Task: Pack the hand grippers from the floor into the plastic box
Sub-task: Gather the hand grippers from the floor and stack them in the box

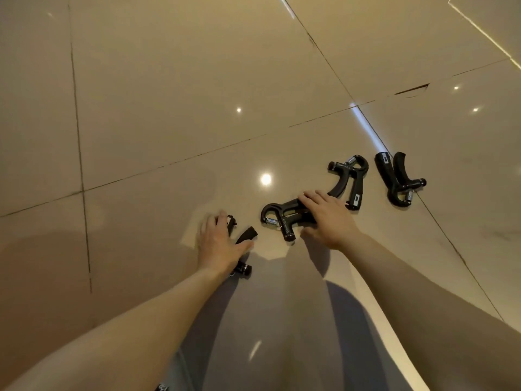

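Observation:
Several black hand grippers with steel springs lie on the glossy tiled floor. My left hand (220, 244) covers the leftmost hand gripper (247, 234), fingers curled over its far handle and thumb along the near one. My right hand (329, 218) grips the handles of the second hand gripper (277, 215), fingers over the top and thumb on the near side; its spring end points left. A third hand gripper (351, 176) lies just beyond my right hand. The fourth hand gripper (394, 179) lies farther right. No plastic box is in view.
Beige floor tiles (169, 94) with dark grout lines stretch away on all sides, with ceiling lights reflected in them. My legs in grey trousers (282, 334) fill the lower middle of the view, between my forearms.

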`<state>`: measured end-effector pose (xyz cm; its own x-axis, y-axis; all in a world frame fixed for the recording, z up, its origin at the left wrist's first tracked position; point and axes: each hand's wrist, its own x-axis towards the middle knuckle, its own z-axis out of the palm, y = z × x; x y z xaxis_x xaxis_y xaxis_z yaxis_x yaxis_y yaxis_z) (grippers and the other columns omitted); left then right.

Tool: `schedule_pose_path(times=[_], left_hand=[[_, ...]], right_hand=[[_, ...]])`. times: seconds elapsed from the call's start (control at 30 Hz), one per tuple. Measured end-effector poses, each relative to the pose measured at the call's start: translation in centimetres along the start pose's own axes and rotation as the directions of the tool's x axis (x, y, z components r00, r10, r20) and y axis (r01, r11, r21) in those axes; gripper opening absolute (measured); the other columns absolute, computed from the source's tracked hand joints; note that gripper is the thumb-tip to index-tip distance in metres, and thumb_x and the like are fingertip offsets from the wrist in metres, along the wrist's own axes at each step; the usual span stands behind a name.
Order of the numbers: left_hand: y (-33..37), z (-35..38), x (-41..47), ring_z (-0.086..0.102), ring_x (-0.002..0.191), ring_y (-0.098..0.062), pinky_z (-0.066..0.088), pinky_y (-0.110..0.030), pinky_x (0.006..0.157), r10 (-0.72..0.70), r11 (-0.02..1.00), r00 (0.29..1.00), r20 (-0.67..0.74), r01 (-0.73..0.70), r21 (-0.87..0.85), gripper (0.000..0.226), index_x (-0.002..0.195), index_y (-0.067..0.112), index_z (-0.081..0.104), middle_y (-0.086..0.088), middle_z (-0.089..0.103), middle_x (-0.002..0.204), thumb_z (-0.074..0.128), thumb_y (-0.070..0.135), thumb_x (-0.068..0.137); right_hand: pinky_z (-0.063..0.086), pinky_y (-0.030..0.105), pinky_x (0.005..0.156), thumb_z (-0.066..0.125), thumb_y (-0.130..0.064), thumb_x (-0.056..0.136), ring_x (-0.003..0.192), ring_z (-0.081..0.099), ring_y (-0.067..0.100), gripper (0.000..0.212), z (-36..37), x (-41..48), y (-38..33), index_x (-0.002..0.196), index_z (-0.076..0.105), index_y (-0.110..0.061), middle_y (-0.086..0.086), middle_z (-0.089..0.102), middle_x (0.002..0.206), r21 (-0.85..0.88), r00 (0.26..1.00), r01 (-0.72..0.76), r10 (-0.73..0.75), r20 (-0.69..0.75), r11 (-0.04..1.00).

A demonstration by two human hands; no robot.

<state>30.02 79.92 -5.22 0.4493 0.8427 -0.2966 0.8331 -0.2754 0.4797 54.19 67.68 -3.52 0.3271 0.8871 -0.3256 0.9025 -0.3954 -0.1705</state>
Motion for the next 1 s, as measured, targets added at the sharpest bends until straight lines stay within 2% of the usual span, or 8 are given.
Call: schedule_pose_path(times=[0.1, 0.2, 0.33, 0.43, 0.6, 0.77, 0.87, 1.0], left_hand=[[0.4, -0.2, -0.2, 0.045, 0.112, -0.018, 0.045, -0.032, 0.098, 0.001, 0.999, 0.999, -0.035, -0.003, -0.054, 0.095, 0.142, 0.015, 0.043, 0.002, 0.041, 0.119, 0.083, 0.058, 0.067], [0.8, -0.7, -1.0, 0.048, 0.107, -0.016, 0.047, -0.027, 0.089, -0.014, 0.995, 1.0, -0.028, 0.012, -0.096, 0.092, 0.139, 0.019, 0.045, 0.004, 0.037, 0.118, 0.085, 0.058, 0.065], [1.6, -1.3, -2.5, 0.05, 0.12, -0.024, 0.048, -0.038, 0.102, -0.007, 0.993, 1.0, 0.023, 0.009, -0.117, 0.095, 0.145, 0.014, 0.041, -0.004, 0.046, 0.132, 0.084, 0.05, 0.069], [3.1, -2.3, -3.8, 0.055, 0.118, -0.028, 0.05, -0.046, 0.099, 0.041, 0.988, 0.998, 0.043, -0.034, -0.151, 0.086, 0.134, 0.008, 0.046, -0.01, 0.058, 0.129, 0.082, 0.051, 0.07], [7.5, -5.6, -7.9, 0.056, 0.118, -0.02, 0.048, -0.038, 0.1, 0.199, 0.949, 0.98, 0.0, -0.193, -0.248, 0.098, 0.15, 0.015, 0.038, 0.001, 0.058, 0.126, 0.08, 0.057, 0.072], [12.0, -9.5, -14.3, 0.05, 0.128, -0.02, 0.041, -0.035, 0.108, 0.355, 0.885, 0.934, -0.028, -0.346, -0.312, 0.101, 0.155, 0.016, 0.032, 0.0, 0.051, 0.141, 0.082, 0.052, 0.074], [14.3, -11.5, -19.6, 0.056, 0.111, -0.014, 0.043, -0.03, 0.101, 0.466, 0.817, 0.883, -0.065, -0.457, -0.353, 0.1, 0.155, 0.018, 0.03, 0.005, 0.051, 0.133, 0.082, 0.049, 0.075], [17.1, -14.1, -28.1, 0.048, 0.098, -0.003, 0.038, -0.025, 0.09, 0.611, 0.714, 0.785, -0.105, -0.604, -0.354, 0.098, 0.155, 0.02, 0.03, 0.01, 0.049, 0.127, 0.082, 0.046, 0.076]], right_hand=[[0.031, 0.042, 0.115, 0.071, -0.051, 0.086, 0.136, 0.04, 0.025, 0.078, 0.7, -0.6, -0.5, 0.152, 0.037, -0.028, 0.0, 0.047, 0.147, 0.009, 0.999, -0.034, 0.034, -0.037, 0.999], [0.044, 0.038, 0.097, 0.071, -0.056, 0.082, 0.115, 0.048, 0.022, 0.068, 1.5, -2.1, -1.7, 0.14, 0.049, -0.029, -0.001, 0.052, 0.125, 0.066, 0.995, -0.084, 0.087, -0.052, 0.994], [0.051, 0.036, 0.087, 0.072, -0.052, 0.081, 0.104, 0.047, 0.017, 0.061, 1.7, -5.2, -2.8, 0.134, 0.053, -0.028, -0.005, 0.048, 0.114, 0.236, 0.98, -0.177, 0.194, -0.051, 0.956], [0.055, 0.036, 0.081, 0.074, -0.05, 0.08, 0.092, 0.053, 0.015, 0.059, 0.6, -8.0, -3.3, 0.131, 0.057, -0.026, -0.007, 0.047, 0.108, 0.316, 0.964, -0.216, 0.254, -0.083, 0.924], [0.053, 0.033, 0.086, 0.076, -0.05, 0.082, 0.097, 0.058, 0.016, 0.061, -3.3, -14.6, -2.7, 0.134, 0.058, -0.023, -0.006, 0.049, 0.115, 0.385, 0.913, -0.272, 0.363, -0.186, 0.882], [0.049, 0.031, 0.082, 0.078, -0.049, 0.082, 0.097, 0.059, 0.017, 0.06, -9.2, -23.6, -2.5, 0.132, 0.06, -0.022, -0.007, 0.049, 0.114, 0.421, 0.819, -0.289, 0.45, -0.357, 0.86], [0.05, 0.031, 0.082, 0.079, -0.048, 0.082, 0.094, 0.058, 0.016, 0.062, -12.1, -30.0, -3.1, 0.134, 0.06, -0.021, -0.004, 0.05, 0.115, 0.447, 0.741, -0.295, 0.498, -0.45, 0.844], [0.05, 0.032, 0.083, 0.079, -0.044, 0.084, 0.094, 0.055, 0.015, 0.06, -15.2, -39.6, -4.9, 0.134, 0.06, -0.018, -0.002, 0.05, 0.114, 0.484, 0.654, -0.29, 0.54, -0.53, 0.826]])
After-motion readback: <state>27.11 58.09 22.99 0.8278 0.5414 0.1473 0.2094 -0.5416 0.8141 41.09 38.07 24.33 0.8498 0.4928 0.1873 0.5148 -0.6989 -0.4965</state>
